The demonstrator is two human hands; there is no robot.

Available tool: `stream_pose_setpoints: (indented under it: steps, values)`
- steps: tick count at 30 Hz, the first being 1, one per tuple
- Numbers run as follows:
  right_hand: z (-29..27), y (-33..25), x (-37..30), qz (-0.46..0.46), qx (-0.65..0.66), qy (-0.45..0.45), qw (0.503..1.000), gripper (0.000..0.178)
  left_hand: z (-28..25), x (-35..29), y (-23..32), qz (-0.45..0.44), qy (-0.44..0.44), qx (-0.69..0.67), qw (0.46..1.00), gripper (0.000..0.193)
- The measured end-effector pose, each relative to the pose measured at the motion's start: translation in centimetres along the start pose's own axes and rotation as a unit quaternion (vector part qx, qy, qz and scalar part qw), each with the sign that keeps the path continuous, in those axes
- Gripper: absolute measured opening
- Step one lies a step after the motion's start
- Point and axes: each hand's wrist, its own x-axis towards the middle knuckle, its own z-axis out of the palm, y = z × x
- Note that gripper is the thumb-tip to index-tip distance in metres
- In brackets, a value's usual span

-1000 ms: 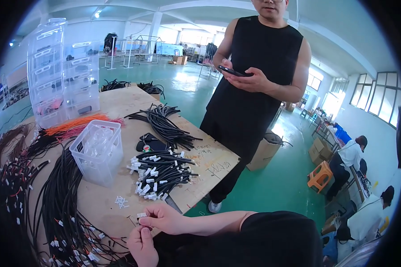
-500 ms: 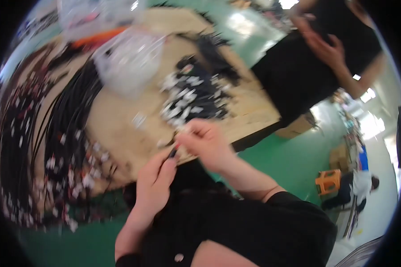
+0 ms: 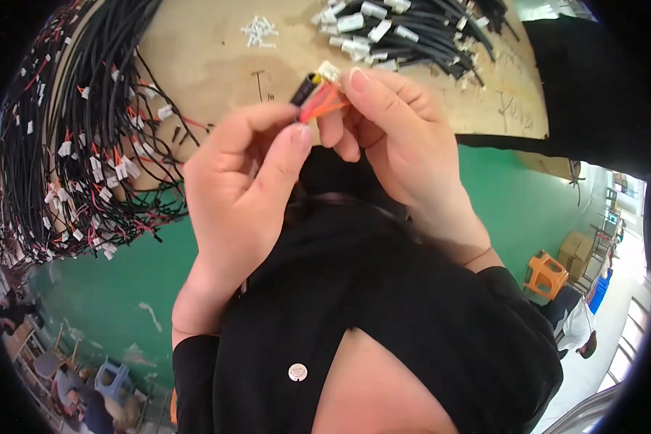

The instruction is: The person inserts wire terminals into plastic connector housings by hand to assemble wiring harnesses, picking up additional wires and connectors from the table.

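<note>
Between my hands, above the front edge of the wooden table [image 3: 217, 79], is a wire harness end with red and orange wires [image 3: 324, 103]. A short black sleeve [image 3: 307, 90] stands beside the wires, tilted. My left hand [image 3: 242, 177] pinches the wires between thumb and forefinger. My right hand [image 3: 409, 134] is closed on a small white connector [image 3: 329, 71] at the other end of the wires, its thumb uppermost. The right fingertips are partly hidden behind the wires and thumb.
A small pile of white connectors [image 3: 259, 32] lies ahead on the table. Black cables with white connectors [image 3: 405, 32] are bundled at the far right. Long black cables [image 3: 101, 79] hang over the left edge. An orange stool [image 3: 546, 275] stands on the green floor to the right.
The view has tipped downward, so my hands and the table appear higher and larger. Both hands remain together at the wires. The co-worker's arms have left the picture.
</note>
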Motion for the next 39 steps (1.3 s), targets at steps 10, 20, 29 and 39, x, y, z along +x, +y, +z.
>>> stream_pose_setpoints:
  steps: [10, 20, 29, 39]
  values:
    - [-2.5, 0.3, 0.4, 0.002, -0.019, 0.001, 1.0, 0.019, 1.6, 1.5, -0.8, 0.015, 0.05, 0.011, 0.999, 0.011]
    - [-2.9, 0.0, 0.4, 0.038, -0.005, -0.034, 0.999, 0.016, 2.5, 2.5, -1.7, 0.211, 0.094, 0.182, 0.956, 0.01]
    - [-2.1, -0.1, 0.6, 0.041, 0.041, -0.014, 0.998, 0.017, 1.7, 2.2, -1.0, 0.237, 0.018, 0.18, 0.954, 0.01]
    - [-1.0, 1.2, 0.4, 0.033, 0.073, 0.053, 0.995, 0.02, 1.1, 1.2, 0.2, 0.137, 0.056, 0.136, 0.98, 0.008]
